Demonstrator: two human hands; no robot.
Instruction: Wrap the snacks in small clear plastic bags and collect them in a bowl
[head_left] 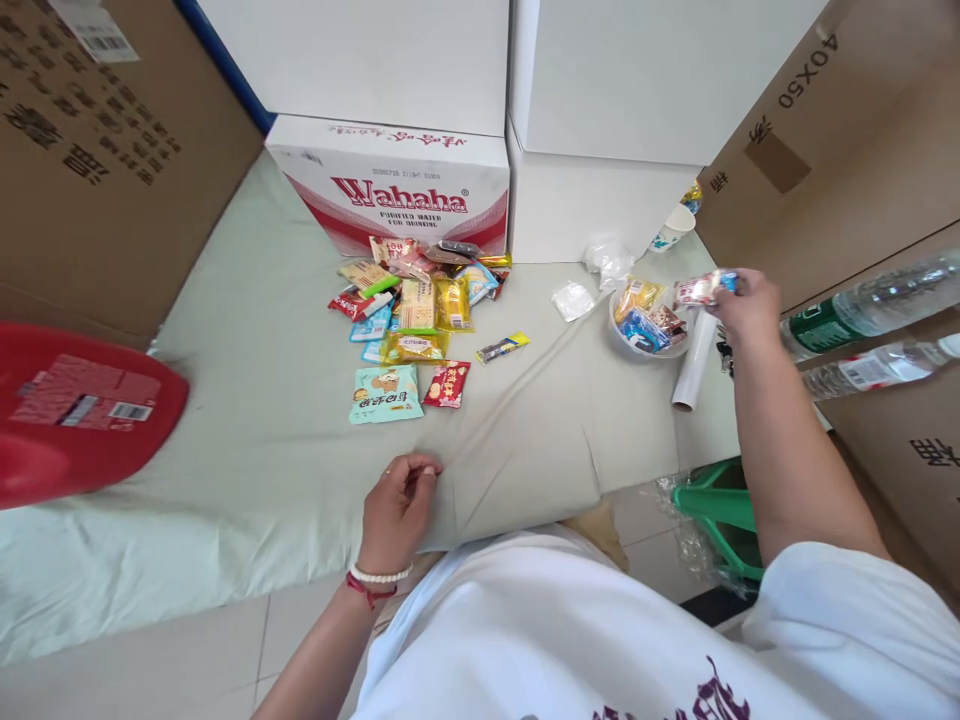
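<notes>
The right hand (750,310) pinches one pink snack packet (699,289) just above the white bowl (645,345), which holds about four packets, while the left hand (397,510), fingers curled together, presses the pale green sheet (247,400) well left of the bowl. Left of the bowl lies a heap of some fifteen snack packets (416,310), before a Wahaha box (390,185); one white roll (694,365) leans beside the bowl. Two water bottles (870,310) are cut off at right.

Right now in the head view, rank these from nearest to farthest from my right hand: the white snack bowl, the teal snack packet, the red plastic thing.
From the right hand:
1. White snack bowl, just left of it.
2. Teal snack packet, mid-cloth.
3. Red plastic thing, far left edge.
</notes>
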